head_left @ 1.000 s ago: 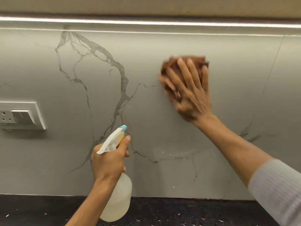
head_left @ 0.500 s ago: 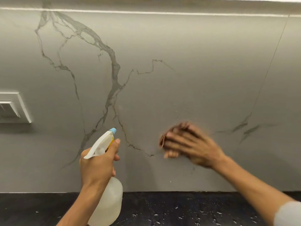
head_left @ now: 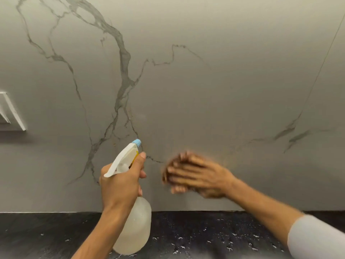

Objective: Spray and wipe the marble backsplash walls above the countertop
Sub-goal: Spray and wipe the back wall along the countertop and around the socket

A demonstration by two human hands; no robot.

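Note:
The grey marble backsplash (head_left: pixel 214 86) with dark veins fills most of the head view. My left hand (head_left: pixel 121 182) grips a translucent spray bottle (head_left: pixel 137 228) by its white trigger head, with the blue nozzle aimed at the wall. My right hand (head_left: pixel 197 174) is blurred by motion and lies flat against the lower wall, pressing a brown cloth (head_left: pixel 166 172). Only a sliver of the cloth shows past my fingertips. The two hands are close together, about a hand's width apart.
A black speckled countertop (head_left: pixel 214 238) runs along the bottom, under both arms. A white switch plate (head_left: pixel 11 113) is mounted on the wall at the far left edge. A thin panel seam (head_left: pixel 317 79) runs diagonally down the wall at the right.
My right hand swept the cloth from high on the wall down to the lower part, then leftward towards the bottle. The left hand with the bottle stayed about where it was.

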